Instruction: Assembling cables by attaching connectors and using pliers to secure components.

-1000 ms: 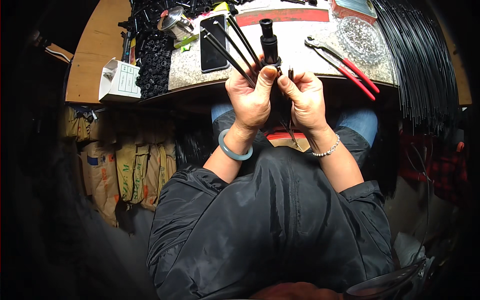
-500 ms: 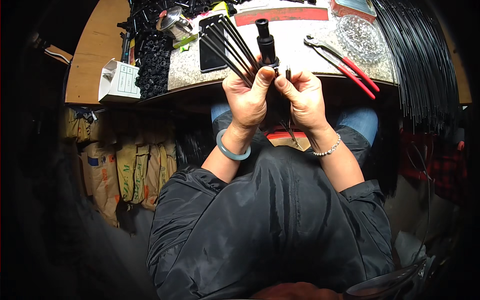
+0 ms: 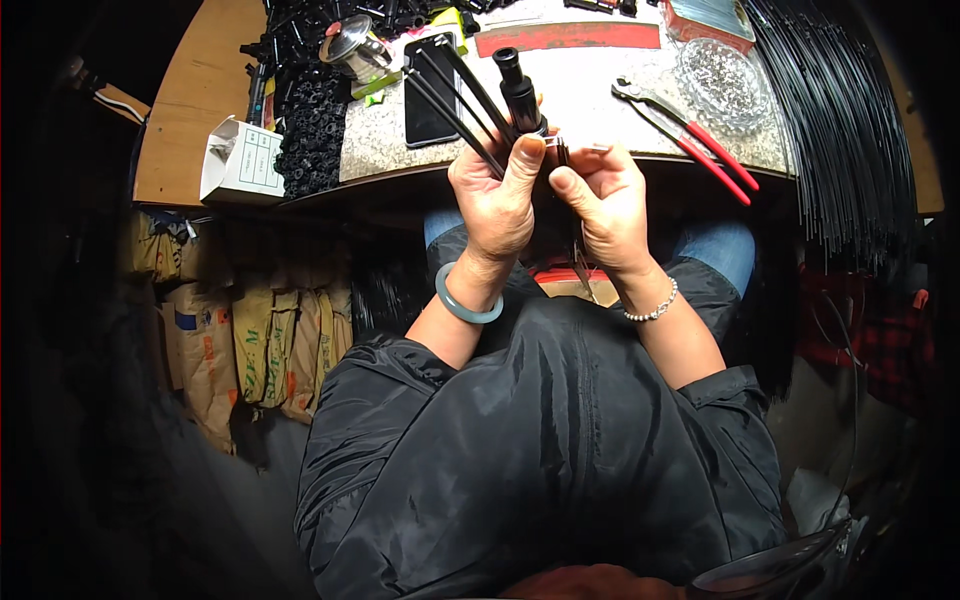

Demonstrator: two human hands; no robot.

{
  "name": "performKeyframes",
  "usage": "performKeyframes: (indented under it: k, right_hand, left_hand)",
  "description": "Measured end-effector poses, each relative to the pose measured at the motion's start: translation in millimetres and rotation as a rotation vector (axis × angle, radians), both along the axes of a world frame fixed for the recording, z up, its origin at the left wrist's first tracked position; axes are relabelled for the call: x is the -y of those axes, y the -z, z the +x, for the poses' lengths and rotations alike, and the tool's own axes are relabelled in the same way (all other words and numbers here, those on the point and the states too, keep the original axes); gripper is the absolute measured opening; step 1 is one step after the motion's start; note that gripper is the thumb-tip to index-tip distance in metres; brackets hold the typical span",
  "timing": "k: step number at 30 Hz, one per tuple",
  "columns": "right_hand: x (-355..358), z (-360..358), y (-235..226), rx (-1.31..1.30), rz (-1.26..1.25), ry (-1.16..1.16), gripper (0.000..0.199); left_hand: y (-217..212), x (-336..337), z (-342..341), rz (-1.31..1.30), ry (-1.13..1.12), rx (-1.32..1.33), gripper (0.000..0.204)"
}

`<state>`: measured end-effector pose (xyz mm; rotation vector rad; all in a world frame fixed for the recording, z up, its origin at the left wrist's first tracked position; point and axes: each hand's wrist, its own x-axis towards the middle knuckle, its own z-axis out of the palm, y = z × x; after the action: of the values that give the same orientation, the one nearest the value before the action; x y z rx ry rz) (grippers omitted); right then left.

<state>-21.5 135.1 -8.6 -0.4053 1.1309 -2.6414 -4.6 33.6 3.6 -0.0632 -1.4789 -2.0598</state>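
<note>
My left hand (image 3: 492, 200) is closed round a stepped black tubular part (image 3: 519, 92), its thumb pressed near the lower end. Several black rods (image 3: 445, 112) fan up and left from the same hand. My right hand (image 3: 610, 205) is beside it, thumb and fingers closing on thin dark rods (image 3: 562, 155) next to the tube. A small shiny piece (image 3: 600, 148) shows at its index finger, too small to name. The rods' lower ends hang below my hands above my lap, partly hidden in shadow.
Red-handled pliers (image 3: 690, 140) lie on the table right of my hands, near a glass dish (image 3: 715, 85) of small pieces. A bundle of black rods (image 3: 840, 130) hangs over the right edge. Leftward are a phone (image 3: 430, 120), small black parts (image 3: 308, 150) and a white box (image 3: 245, 165).
The black tube has tipped slightly left and lowered. My right thumb has shifted down a little, and the right fingers have spread somewhat; a shiny piece now shows there.
</note>
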Motion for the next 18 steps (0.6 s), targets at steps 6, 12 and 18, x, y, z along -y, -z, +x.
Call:
performKeyframes:
  k: [6, 12, 18]
  right_hand:
    - [-2.3, -1.7, 7.3, -0.018, 0.102, 0.012, 0.011]
    - [-5.3, -6.9, 4.2, -0.034, 0.131, -0.041, 0.012]
    - [-9.4, -15.0, 1.1, 0.012, 0.161, -0.176, 0.012]
  left_hand:
    - [4.8, 3.1, 0.8, 0.032, 0.057, 0.006, 0.027]
    - [4.7, 6.1, 0.6, -0.008, 0.088, 0.02, 0.029]
    - [5.1, 5.4, 2.5, -0.031, 0.109, 0.031, 0.039]
